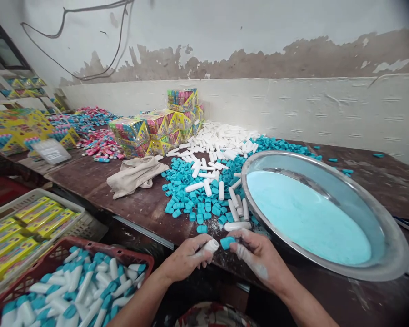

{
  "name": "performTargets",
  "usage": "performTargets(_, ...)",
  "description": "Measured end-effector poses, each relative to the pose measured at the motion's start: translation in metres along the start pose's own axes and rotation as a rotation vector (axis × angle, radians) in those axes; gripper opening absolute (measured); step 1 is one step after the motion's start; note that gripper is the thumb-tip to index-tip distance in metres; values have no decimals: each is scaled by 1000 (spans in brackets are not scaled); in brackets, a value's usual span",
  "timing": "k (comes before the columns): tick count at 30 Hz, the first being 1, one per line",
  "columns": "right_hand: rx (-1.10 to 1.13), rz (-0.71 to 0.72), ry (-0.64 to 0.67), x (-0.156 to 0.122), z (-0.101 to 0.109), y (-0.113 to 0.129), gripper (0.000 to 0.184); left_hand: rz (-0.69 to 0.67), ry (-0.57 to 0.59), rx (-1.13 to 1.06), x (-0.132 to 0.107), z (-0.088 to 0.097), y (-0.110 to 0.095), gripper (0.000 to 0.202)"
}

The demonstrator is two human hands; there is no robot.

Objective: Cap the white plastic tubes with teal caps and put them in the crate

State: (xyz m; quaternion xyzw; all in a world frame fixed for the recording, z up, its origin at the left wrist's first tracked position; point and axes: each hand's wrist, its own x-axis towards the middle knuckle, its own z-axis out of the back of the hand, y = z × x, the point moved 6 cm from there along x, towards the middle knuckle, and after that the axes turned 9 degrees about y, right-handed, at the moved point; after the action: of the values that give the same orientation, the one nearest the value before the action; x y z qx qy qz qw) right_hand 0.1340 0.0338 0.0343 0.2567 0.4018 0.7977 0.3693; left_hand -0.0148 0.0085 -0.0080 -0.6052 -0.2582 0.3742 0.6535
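My left hand [187,259] grips a small white tube [209,246] near the table's front edge. My right hand [259,256], dusted with pale powder, pinches a turquoise cap [227,242] right beside the tube's open end. Just beyond the hands lie loose turquoise caps [191,200] and white tubes [221,141] heaped on the brown table [136,204]. A wide metal basin [388,259] of light blue powder [306,218] sits to the right of the hands.
A red crate [138,260] of capped tubes stands at lower left, beside a white crate [7,206] of yellow boxes. A beige cloth [136,175] and stacked colourful packs [157,127] lie further back. The wall runs behind the table.
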Motion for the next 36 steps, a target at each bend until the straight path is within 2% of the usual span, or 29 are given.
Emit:
performTargets(6,94,-71,131,0,-5,-3,18,32,134,65,4,-9,0,26)
performTargets(8,199,-147,176,-2,-10,-12,17,57,127,210,7,-11,-1,28)
performTargets(12,473,-281,272,-7,-20,-30,19,125,35,679,16,-15,-1,36)
performTargets(16,567,-320,290,-5,-22,-33,20,193,4,885,25,-21,2,38)
performTargets(21,534,-290,228,5,-18,-26,14,268,-13,933,31,-23,1,29)
performTargets(25,460,-239,222,6,-23,-23,5,265,-30,941,31,-24,3,22)
performTargets(29,203,-209,146,2,-27,-23,9,264,-30,976,27,-23,10,16)
performTargets(33,29,-109,211,13,-28,-16,13,278,-105,886,12,-6,16,15)
performTargets(34,7,-88,205,20,-24,-17,18,293,-150,842,6,3,18,17)
performTargets(36,-112,-66,112,39,-14,-21,26,332,-280,750,-7,23,19,22)
